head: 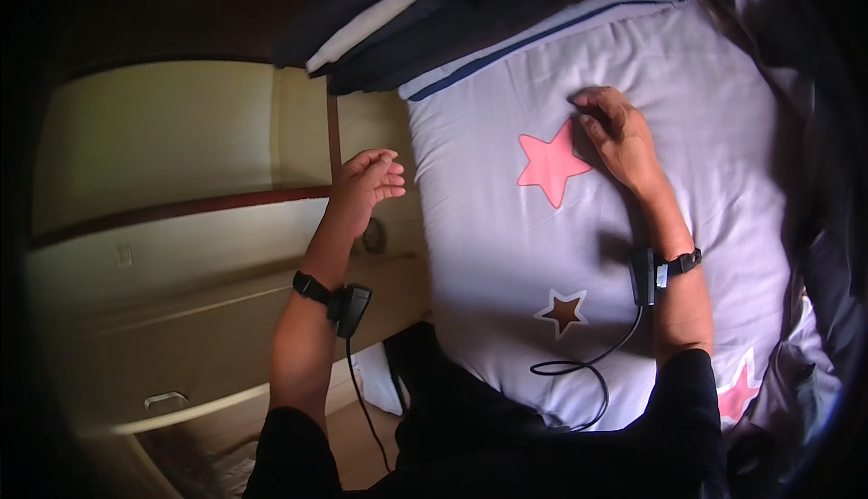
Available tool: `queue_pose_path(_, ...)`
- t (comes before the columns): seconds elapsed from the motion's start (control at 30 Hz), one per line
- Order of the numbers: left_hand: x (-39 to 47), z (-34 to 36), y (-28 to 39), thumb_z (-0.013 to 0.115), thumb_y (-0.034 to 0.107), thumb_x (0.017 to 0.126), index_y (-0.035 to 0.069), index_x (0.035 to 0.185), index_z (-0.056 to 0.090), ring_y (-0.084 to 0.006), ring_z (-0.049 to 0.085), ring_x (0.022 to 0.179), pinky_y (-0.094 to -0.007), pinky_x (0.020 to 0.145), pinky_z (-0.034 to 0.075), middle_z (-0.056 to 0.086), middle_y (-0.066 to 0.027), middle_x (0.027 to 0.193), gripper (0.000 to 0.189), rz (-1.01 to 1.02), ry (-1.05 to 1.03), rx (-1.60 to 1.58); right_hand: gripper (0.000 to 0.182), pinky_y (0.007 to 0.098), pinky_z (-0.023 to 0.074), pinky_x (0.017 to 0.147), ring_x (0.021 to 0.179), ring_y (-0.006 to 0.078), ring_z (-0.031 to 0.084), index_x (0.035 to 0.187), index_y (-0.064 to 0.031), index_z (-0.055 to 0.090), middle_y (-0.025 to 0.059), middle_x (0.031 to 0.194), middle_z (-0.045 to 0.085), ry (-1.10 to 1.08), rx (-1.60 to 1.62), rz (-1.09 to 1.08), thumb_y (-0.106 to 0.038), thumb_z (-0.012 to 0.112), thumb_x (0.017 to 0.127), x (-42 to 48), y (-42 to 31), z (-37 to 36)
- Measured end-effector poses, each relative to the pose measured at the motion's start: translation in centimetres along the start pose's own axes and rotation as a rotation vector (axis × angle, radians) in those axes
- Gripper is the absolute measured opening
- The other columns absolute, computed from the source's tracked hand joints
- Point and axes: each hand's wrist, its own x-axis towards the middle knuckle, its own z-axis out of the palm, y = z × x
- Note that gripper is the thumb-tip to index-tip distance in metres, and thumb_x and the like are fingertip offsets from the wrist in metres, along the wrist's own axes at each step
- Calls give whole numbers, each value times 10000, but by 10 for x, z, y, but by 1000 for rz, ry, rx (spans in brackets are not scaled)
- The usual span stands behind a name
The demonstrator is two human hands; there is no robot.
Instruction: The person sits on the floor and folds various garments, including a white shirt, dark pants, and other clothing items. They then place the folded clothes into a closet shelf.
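A pale lilac bedding cloth [488,241], printed with stars, spreads before me with shallow wrinkles. My right hand [620,136] is at its upper part, beside a pink star [555,163]. The fingers curl and nothing shows in them; whether they touch the cloth I cannot tell. Off the cloth's left edge, my left hand [371,177] is in the air in front of the cabinet, with bent fingers and no object visible in it. Lower on the cloth is a brown star with a white outline [563,312].
A cream cabinet [163,140] with a dark red shelf edge stands at left, with a metal handle [166,401] below. Dark fabric with a white stripe [386,17] lies along the top. Wrist straps carry black devices [352,309] with cables; one cable [576,365] loops over the cloth.
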Motion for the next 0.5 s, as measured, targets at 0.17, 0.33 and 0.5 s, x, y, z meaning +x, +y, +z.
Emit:
queue_pose_path(0.17,66,20,-21,565,181,961,-26,1192,516,-273,573,1051,-425,989,482,562,-178,1153,315,84,119,-248,304,299,476,898,1014,188,602,1205,29,565,131,1084,629,23,343,268,-21,585,906,6,6,-2)
queue_pose_path(0.33,131,19,-32,586,150,940,-61,1173,494,-336,537,1151,-504,1088,405,520,-238,1243,328,49,265,-611,303,261,467,897,1015,132,576,1217,41,558,89,1089,618,37,580,407,11,566,916,15,6,-3)
queue_pose_path(0.5,164,32,-21,616,105,898,-32,1092,552,-329,558,1084,-518,1066,415,603,-171,1155,247,69,273,-743,292,245,465,892,993,109,573,1208,46,559,81,1080,613,28,598,464,16,564,918,19,7,-9)
